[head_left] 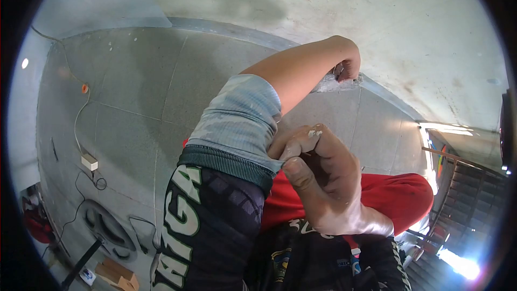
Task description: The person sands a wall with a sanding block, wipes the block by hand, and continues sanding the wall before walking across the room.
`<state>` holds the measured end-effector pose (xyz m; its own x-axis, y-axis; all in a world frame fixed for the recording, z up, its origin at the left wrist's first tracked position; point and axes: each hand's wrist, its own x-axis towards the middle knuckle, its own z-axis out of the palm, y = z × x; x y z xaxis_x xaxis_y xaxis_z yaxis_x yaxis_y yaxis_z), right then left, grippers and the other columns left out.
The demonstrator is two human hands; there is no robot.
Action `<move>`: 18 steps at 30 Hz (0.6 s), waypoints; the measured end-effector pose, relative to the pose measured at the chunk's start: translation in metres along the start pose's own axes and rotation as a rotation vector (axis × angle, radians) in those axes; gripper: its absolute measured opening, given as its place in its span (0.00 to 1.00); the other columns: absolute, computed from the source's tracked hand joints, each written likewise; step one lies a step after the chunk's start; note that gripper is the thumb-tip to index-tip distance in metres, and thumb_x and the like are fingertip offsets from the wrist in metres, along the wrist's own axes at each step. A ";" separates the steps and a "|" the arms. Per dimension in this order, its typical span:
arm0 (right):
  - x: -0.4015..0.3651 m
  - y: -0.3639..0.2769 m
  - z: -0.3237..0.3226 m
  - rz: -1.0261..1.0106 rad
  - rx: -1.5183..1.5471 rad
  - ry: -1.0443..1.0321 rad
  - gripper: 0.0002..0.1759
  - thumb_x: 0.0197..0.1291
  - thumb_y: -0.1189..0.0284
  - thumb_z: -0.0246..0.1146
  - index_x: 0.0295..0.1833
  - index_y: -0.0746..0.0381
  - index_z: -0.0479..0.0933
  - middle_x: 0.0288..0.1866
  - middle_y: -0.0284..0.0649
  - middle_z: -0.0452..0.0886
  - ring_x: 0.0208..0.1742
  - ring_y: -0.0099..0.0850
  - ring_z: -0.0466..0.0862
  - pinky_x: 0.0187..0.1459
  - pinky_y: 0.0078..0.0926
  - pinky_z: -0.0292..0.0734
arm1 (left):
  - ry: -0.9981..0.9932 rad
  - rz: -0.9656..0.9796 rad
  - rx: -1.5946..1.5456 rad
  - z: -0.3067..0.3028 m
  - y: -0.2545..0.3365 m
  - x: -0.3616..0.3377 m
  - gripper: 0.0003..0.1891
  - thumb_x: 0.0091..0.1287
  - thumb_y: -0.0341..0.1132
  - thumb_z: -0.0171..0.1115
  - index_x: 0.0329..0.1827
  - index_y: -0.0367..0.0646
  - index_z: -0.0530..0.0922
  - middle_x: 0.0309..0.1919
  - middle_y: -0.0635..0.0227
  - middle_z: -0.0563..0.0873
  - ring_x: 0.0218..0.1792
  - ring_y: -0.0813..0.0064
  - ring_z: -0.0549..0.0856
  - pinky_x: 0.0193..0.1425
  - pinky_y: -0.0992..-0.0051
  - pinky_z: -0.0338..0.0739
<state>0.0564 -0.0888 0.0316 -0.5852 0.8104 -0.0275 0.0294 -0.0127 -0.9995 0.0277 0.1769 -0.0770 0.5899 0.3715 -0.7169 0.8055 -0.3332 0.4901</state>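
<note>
Head view: the right hand (318,183) is pinching the rolled sleeve (237,124) on the left forearm (299,73).
The rolled sleeve is sitting just left of the right fingertips, banding across the arm. The left hand (347,67) is curling into a fist well apart, up by the wall ledge (327,83).

sleeve (237,118): pale blue-grey, ribbed, bunched at bent elbow, hem pinched. patch (326,83): rough, whitish, on wall seam.
</note>
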 end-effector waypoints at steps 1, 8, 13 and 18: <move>-0.001 -0.002 -0.002 0.047 0.080 0.000 0.03 0.75 0.78 0.58 0.46 0.67 0.73 0.44 0.44 0.80 0.45 0.26 0.77 0.51 0.24 0.72 | -0.005 0.001 0.022 0.000 0.001 0.000 0.24 0.64 0.34 0.67 0.65 0.46 0.82 0.67 0.59 0.83 0.63 0.62 0.84 0.61 0.62 0.82; -0.006 0.004 -0.006 0.200 0.669 -0.262 0.03 0.74 0.79 0.60 0.49 0.67 0.76 0.44 0.36 0.79 0.47 0.23 0.78 0.50 0.23 0.72 | -0.057 0.061 0.165 -0.004 0.017 0.001 0.23 0.63 0.32 0.65 0.63 0.41 0.83 0.68 0.55 0.81 0.61 0.61 0.85 0.62 0.57 0.80; -0.004 0.012 -0.009 0.133 0.769 -0.459 0.03 0.71 0.84 0.60 0.47 0.73 0.75 0.42 0.53 0.84 0.41 0.37 0.85 0.47 0.33 0.79 | 0.118 -0.039 0.452 0.006 0.034 0.019 0.19 0.61 0.30 0.62 0.56 0.37 0.87 0.60 0.53 0.87 0.53 0.61 0.88 0.52 0.60 0.81; -0.014 0.023 -0.007 0.128 1.035 -0.475 0.14 0.67 0.88 0.54 0.57 0.77 0.67 0.46 0.59 0.84 0.50 0.41 0.85 0.56 0.34 0.78 | 0.088 0.029 0.496 0.006 0.046 -0.002 0.19 0.61 0.30 0.63 0.55 0.37 0.87 0.59 0.53 0.87 0.52 0.61 0.88 0.51 0.60 0.81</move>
<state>0.0711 -0.0967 0.0094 -0.8794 0.4682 0.0865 -0.4413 -0.7334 -0.5170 0.0633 0.1553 -0.0558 0.6313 0.4209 -0.6514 0.6774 -0.7083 0.1988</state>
